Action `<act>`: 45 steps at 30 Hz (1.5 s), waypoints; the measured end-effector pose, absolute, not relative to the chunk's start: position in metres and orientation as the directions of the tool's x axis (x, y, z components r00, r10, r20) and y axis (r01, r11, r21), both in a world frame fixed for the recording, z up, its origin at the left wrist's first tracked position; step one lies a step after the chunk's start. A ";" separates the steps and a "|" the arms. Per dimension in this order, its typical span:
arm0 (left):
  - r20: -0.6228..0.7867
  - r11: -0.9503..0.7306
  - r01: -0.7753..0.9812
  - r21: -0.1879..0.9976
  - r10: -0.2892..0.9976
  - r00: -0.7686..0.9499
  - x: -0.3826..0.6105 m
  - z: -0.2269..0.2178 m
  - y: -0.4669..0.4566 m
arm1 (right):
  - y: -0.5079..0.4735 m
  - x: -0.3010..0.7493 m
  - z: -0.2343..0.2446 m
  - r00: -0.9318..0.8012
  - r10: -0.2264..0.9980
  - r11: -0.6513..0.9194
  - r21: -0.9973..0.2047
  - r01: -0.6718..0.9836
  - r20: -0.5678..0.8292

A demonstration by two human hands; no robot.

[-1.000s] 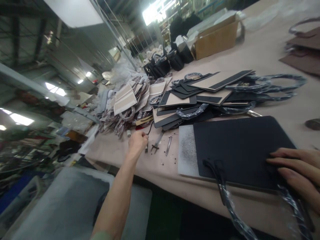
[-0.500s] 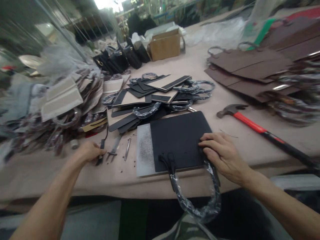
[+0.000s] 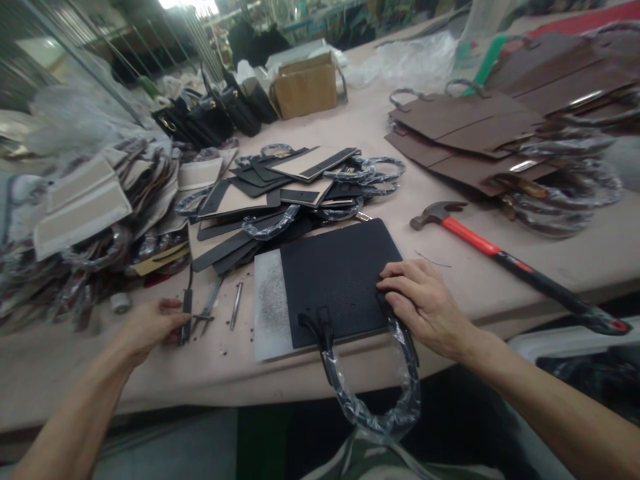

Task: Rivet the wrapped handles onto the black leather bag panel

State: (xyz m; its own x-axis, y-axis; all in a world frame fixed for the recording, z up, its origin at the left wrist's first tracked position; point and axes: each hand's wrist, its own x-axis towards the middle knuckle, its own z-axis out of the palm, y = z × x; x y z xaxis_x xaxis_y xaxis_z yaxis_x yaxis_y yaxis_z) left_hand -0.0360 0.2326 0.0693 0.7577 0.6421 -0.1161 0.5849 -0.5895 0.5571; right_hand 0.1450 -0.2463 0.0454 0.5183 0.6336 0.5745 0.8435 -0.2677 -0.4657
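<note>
— What was the left hand (image 3: 150,323) doing?
— Its fingers were curled round a thin dark tool (image 3: 186,313) lying on the bench (image 3: 465,280), just beside a pair of pliers (image 3: 209,310) and a metal punch (image 3: 235,305).
— And the right hand (image 3: 425,303)?
— It lay flat, fingers spread, pressing on the near right corner of the black bag panel (image 3: 335,280). It gripped nothing.
— Where was the panel?
— On a grey pad (image 3: 267,303) near the bench edge, its plastic-wrapped handle (image 3: 373,407) hanging over. A red-handled hammer (image 3: 500,253) lay to the right, apart.
</note>
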 end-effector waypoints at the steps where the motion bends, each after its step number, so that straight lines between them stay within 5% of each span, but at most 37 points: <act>1: -0.230 -0.486 0.669 0.562 0.685 0.691 -0.033 0.072 0.227 | -0.246 0.145 0.045 0.515 0.634 -0.266 -0.463 0.845 0.577; 3: -0.362 -0.397 0.777 0.488 0.718 0.594 -0.025 0.082 0.214 | -0.246 0.145 0.044 0.512 0.632 -0.264 -0.459 0.848 0.581; 7: -0.334 -0.495 0.793 0.356 0.725 0.602 -0.016 0.100 0.194 | -0.246 0.145 0.044 0.509 0.627 -0.268 -0.451 0.851 0.589; 10: -0.337 -0.315 0.735 0.601 0.734 0.590 -0.023 0.107 0.187 | -0.246 0.145 0.044 0.508 0.628 -0.271 -0.445 0.853 0.590; 14: -0.293 -0.045 0.442 0.896 0.689 0.663 -0.036 0.112 0.172 | -0.246 0.144 0.046 0.510 0.631 -0.262 -0.459 0.849 0.584; 19: -0.263 0.234 0.151 0.960 0.586 0.766 -0.019 0.115 0.109 | -0.245 0.144 0.046 0.522 0.628 -0.275 -0.464 0.842 0.577; 23: -0.242 0.356 0.077 0.931 0.445 0.862 0.013 0.105 0.042 | -0.246 0.143 0.045 0.524 0.629 -0.269 -0.472 0.840 0.574; 26: -0.170 0.316 0.039 0.948 0.400 0.900 0.033 0.093 0.004 | -0.246 0.143 0.045 0.530 0.627 -0.271 -0.478 0.836 0.571; 31: 0.060 0.022 -0.076 0.997 0.429 0.901 0.049 0.078 -0.023 | -0.247 0.144 0.043 0.531 0.623 -0.272 -0.477 0.836 0.575; 35: 0.119 -0.089 -0.089 0.992 0.442 0.889 0.047 0.072 -0.023 | -0.247 0.144 0.042 0.535 0.614 -0.271 -0.482 0.833 0.580; 41: 0.197 -0.305 -0.119 0.945 0.237 0.951 0.036 0.071 -0.008 | -0.246 0.143 0.043 0.546 0.590 -0.276 -0.487 0.828 0.595; 45: 0.193 -0.319 -0.113 0.941 0.231 0.954 0.035 0.071 -0.006 | -0.246 0.143 0.044 0.555 0.585 -0.280 -0.495 0.822 0.591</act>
